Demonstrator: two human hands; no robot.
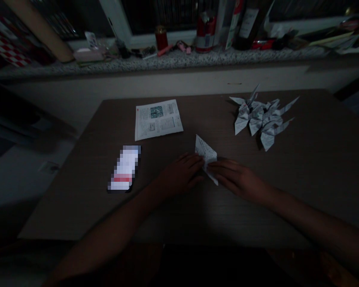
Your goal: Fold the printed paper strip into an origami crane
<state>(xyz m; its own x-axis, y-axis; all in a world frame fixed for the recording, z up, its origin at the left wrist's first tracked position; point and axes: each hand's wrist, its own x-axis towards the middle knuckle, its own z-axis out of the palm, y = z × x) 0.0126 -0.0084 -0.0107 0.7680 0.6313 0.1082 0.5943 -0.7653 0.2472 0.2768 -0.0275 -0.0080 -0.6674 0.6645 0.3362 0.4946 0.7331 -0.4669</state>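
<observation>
A small piece of folded printed paper (210,153), narrow and diamond-shaped, lies between my hands near the middle of the table. From the left, my left hand (182,172) holds its left edge, palm down, with the fingers close together and the thumb a little apart. My right hand (238,177) comes in from the other side, its fingers together on the paper's lower right part. The fingers cover part of the paper, so the folds beneath them are hidden. Dim light and blur hide the exact fingertip contact.
Several folded paper cranes (265,119) stand grouped at the back right of the table (86,159). A flat printed sheet (158,119) lies behind my left hand. At the left is a phone (124,169) with a lit screen. A stone windowsill (173,61) bears a red can (205,34) and clutter.
</observation>
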